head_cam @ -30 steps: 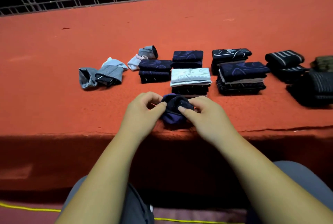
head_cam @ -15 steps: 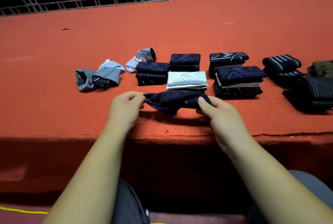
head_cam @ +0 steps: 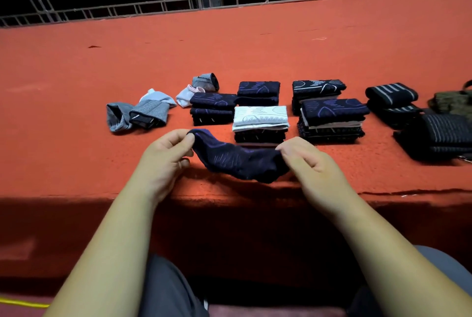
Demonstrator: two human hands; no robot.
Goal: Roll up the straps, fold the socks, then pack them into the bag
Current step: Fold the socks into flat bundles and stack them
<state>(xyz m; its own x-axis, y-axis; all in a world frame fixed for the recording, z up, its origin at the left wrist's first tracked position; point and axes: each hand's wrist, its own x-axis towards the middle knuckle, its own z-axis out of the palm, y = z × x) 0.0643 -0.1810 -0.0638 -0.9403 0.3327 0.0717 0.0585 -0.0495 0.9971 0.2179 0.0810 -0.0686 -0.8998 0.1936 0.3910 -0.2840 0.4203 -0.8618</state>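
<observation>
A dark navy sock with purple markings (head_cam: 237, 159) hangs stretched between my hands, just above the near edge of the red table (head_cam: 76, 163). My left hand (head_cam: 166, 155) pinches its left end and my right hand (head_cam: 311, 163) pinches its right end; the middle sags. Behind it stand stacks of folded socks: a dark stack (head_cam: 213, 108), a white-topped stack (head_cam: 260, 122), another dark stack (head_cam: 258, 92) and a taller pile (head_cam: 332, 120). Rolled black striped straps (head_cam: 390, 95) lie at the right. No bag is plainly visible.
Loose grey socks (head_cam: 138, 115) and pale socks (head_cam: 186, 95) lie at the left. A dark striped bundle (head_cam: 444, 135) and an olive item (head_cam: 452, 102) sit at the right edge. A metal railing (head_cam: 229, 0) runs along the table's far side.
The sock was bunched between both hands; my hands have drawn apart and stretched it out lengthwise, raising it slightly.
</observation>
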